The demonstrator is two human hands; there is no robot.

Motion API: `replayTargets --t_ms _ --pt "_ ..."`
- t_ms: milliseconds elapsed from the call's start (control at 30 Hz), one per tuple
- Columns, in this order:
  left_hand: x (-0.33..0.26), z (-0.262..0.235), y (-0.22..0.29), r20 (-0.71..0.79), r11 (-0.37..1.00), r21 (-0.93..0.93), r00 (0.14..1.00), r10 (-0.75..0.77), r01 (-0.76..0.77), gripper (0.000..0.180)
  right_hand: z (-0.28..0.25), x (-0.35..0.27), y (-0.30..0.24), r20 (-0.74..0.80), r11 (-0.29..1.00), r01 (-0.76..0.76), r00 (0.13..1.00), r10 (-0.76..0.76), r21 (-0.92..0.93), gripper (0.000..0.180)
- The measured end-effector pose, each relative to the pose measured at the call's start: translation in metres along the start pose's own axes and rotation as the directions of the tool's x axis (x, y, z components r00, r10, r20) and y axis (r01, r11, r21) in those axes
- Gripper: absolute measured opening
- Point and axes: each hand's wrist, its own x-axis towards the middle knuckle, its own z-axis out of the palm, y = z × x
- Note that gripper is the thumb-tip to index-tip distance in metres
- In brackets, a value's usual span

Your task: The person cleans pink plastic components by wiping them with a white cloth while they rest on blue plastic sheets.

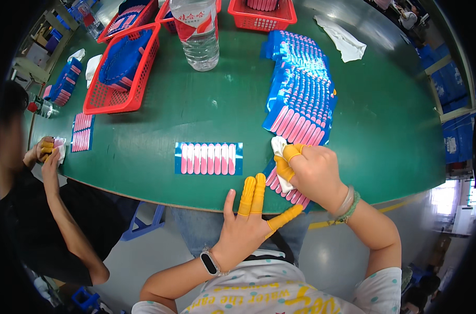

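While half hidden, white cloth [279, 147] in right hand [314, 172], card [293, 192] beneath

Your right hand [314, 172] is wearing yellow finger cots and showing a white cloth [278, 148]; your left hand [247, 222] is wearing orange-yellow ones. At twelve o'clock, blue cards [301, 89] are showing pink stripes on the green table [212, 110]; red baskets [122, 73] at ten.

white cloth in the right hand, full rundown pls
The white cloth is small, soft and crumpled, bunched in the right hand between fingers wearing orange rubber covers. It presses on the near end of a fanned stack of blue cards with pink strips at the green table edge. Most of it is hidden by the hand.
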Motion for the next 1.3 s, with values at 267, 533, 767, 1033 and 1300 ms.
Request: replayTargets --t_ms 267,533,767,1033,1300 --pt "0.004 -0.010 0.001 0.089 0.980 0.182 0.994 0.067 -0.083 0.048 -0.009 -0.016 0.001 0.036 0.999 0.037 0.999 -0.036 -0.003 0.011" --pt "0.001 -0.005 0.003 0.104 0.976 0.206 0.993 0.055 -0.076 0.048 -0.008 -0.027 0.006 -0.038 0.983 0.181 0.983 -0.181 -0.014 0.012" --pt "-0.004 0.003 0.003 0.047 0.996 0.088 0.999 -0.018 0.014 0.070 -0.014 -0.040 0.015 -0.076 0.976 0.165 0.981 -0.177 -0.142 0.011" --pt "0.001 -0.003 0.005 0.095 0.998 0.065 0.995 -0.026 0.020 0.067 -0.029 -0.073 0.015 0.003 0.991 -0.084 0.996 0.085 -0.103 0.016" --pt "0.003 0.003 0.008 0.149 0.994 0.091 0.986 -0.070 0.057 0.051 -0.030 -0.082 -0.025 0.012 0.986 -0.145 0.989 0.147 -0.083 0.017"
